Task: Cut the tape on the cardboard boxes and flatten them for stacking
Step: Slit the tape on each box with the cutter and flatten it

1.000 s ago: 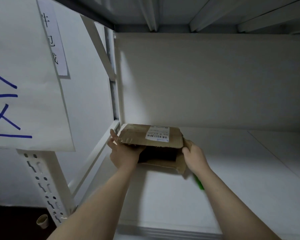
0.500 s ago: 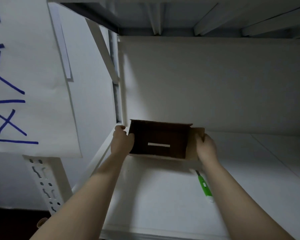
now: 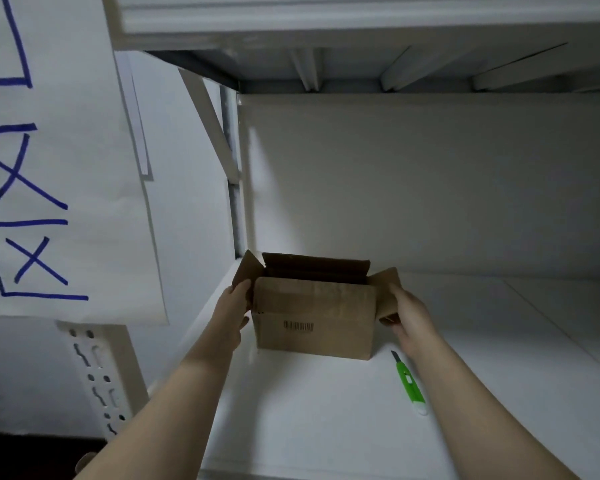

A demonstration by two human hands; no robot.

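On the white shelf (image 3: 326, 410) the cardboard box (image 3: 312, 320) now stands upright, flaps open, no longer mouth toward you. Your left hand (image 3: 231, 317) presses its left flap with straight fingers; your right hand (image 3: 407, 317) grips the right flap. Top tape looks cut; flattening remains.

A brown cardboard box (image 3: 314, 323) stands upright, top flaps open, barcode on its near face, between the left hand (image 3: 231, 313) and right hand (image 3: 407, 315). A green utility knife (image 3: 409, 384) lies beside the right wrist, blade out.
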